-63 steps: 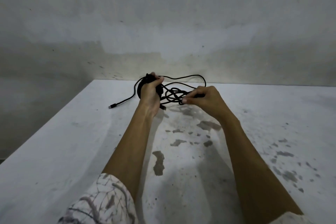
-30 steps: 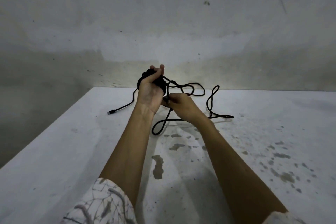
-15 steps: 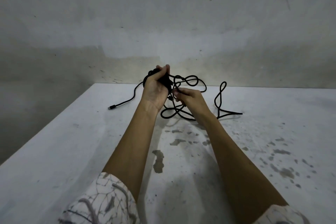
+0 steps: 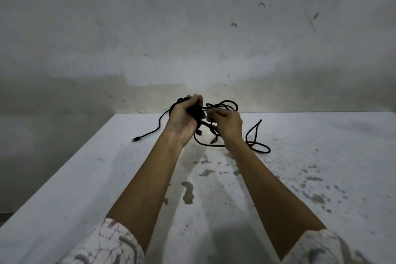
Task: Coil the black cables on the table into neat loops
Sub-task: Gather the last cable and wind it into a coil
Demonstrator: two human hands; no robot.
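Now your left hand point(image 4: 182, 122) is closed around the coiled bundle point(image 4: 196, 111), held up above the far end of the surface point(image 4: 85, 178). Your right hand point(image 4: 228, 125) sits just right of the bundle, fingers pinched on a strand feeding into it. Loose cable point(image 4: 255, 141) lies on the surface right of the bundle, nearer your right hand; that slack looks next to gather. A plug end point(image 4: 135, 140) trails left. How many cables: cannot tell. Two hands, one bundle.
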